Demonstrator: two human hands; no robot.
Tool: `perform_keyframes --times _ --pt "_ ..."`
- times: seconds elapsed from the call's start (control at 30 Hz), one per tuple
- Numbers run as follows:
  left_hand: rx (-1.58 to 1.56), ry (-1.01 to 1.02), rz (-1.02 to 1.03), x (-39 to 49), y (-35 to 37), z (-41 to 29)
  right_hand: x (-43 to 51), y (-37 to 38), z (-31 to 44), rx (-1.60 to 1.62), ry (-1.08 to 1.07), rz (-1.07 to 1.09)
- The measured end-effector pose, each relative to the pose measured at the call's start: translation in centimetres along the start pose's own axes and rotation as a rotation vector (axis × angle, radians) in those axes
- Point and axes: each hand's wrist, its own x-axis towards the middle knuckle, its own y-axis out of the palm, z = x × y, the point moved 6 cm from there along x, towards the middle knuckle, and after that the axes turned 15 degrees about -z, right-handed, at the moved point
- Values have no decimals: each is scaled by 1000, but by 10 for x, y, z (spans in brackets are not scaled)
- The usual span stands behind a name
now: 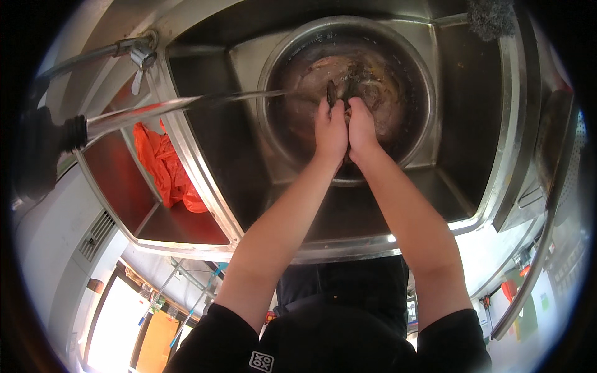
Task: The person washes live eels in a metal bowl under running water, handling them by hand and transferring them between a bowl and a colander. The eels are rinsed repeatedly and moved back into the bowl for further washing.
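Note:
A large round metal basin (421,140) holding murky water stands in the steel sink (466,93). Pale and brownish pieces, too blurred to name, lie in the water (317,74). Over the basin, my left hand (332,133) and my right hand (362,126) are side by side, close together, with their fingertips toward the middle. A dark, narrow thing (331,93) shows at the fingers of my left hand. Whether either hand grips something is hard to tell. A stream of water (233,96) runs into the basin from the faucet (74,133) at the left.
Left of the basin is a smaller sink compartment (182,224) with a red plastic bag (163,163) in it. A valve with a lever (142,58) sits at the upper left rim. A grey scouring pad (490,18) lies at the upper right corner.

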Motion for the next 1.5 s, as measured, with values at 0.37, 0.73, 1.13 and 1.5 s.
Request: perform_keyframes --times 0.37,0.73,1.13,1.5 --pt "-251 239 130 -81 8 -94 -111 -26 99 200 -398 44" --pt "-350 307 254 -190 -19 -194 -258 -55 177 96 -680 3" --pt "-529 432 297 -319 42 -298 -344 -123 306 166 -755 47" --pt "-534 519 629 -453 301 -312 -292 -337 472 559 -714 139"
